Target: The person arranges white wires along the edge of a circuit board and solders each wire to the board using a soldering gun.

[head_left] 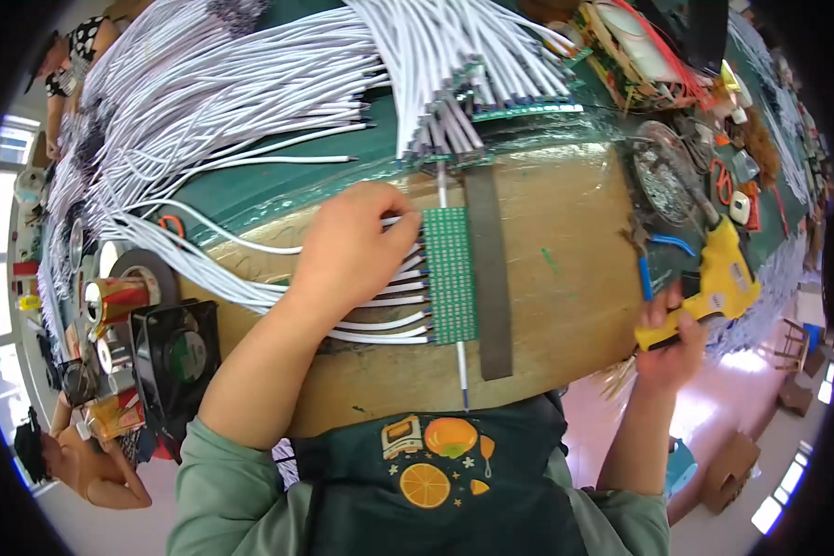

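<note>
A narrow green circuit board strip (450,276) lies on the brown taped work board (565,278), beside a dark flat bar (489,269). Several white wires (385,324) run from its left edge. My left hand (352,252) rests on those wires, fingertips pinching one right at the strip's upper left edge. At the table's right edge my right hand (669,341) grips the handle of a yellow glue gun (721,278), held apart from the strip. A thin white rod (461,371) runs under the strip toward me.
Great bundles of white wires (250,93) cover the green table behind. A stack of finished boards (463,111) sits at the back. A black fan (178,357), tape roll (144,271) and cans (111,298) stand left. Red scissors (721,181) and a dish of small parts (663,181) lie right. Another person (74,454) sits lower left.
</note>
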Motion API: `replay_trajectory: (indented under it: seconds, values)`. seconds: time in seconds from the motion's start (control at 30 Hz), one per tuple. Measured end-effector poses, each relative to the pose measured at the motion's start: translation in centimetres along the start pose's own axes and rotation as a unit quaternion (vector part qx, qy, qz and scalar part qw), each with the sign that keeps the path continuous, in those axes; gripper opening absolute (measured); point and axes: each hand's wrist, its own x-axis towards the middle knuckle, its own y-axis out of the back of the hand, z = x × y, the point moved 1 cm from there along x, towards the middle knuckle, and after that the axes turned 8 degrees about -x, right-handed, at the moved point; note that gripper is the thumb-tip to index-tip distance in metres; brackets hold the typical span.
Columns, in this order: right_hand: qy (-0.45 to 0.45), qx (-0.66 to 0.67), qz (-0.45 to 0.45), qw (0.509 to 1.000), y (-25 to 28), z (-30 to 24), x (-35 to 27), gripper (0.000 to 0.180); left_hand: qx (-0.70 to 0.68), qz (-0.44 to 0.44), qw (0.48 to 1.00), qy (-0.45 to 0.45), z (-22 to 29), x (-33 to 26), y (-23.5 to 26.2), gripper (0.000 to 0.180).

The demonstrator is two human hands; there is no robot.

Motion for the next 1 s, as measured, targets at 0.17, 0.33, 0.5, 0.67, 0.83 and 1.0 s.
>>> replay_trajectory:
  seconds: [0.17,0.33,0.5,0.67,0.83,1.0]
  values:
    - [0.004,-0.022,0.03,0.999,-0.6,1.4,-0.9,0.055,0.0,0.001,1.0,-0.013,-0.3,0.1,-0.2,0.016]
    - [0.026,-0.043,0.017,0.999,0.7,0.9,2.8,0.053,-0.003,0.008,1.0,0.013,0.0,0.1,-0.2,0.016]
    - [-0.002,-0.05,0.06,0.997,1.0,0.8,4.1,0.055,0.012,0.012,1.0,0.002,0.0,0.0,-0.2,0.017]
    - [-0.081,0.165,-0.09,0.979,-2.4,1.2,-0.6,0.059,0.004,-0.004,1.0,-0.003,-0.1,0.1,0.1,0.019]
    - [-0.173,0.127,-0.094,0.972,-6.8,3.0,-5.3,0.063,-0.007,-0.009,1.0,0.014,0.0,0.2,0.3,0.021]
    - [-0.212,0.055,-0.174,0.96,-8.5,3.4,-5.4,0.056,0.006,-0.001,1.0,0.028,0.0,0.2,0.1,0.021]
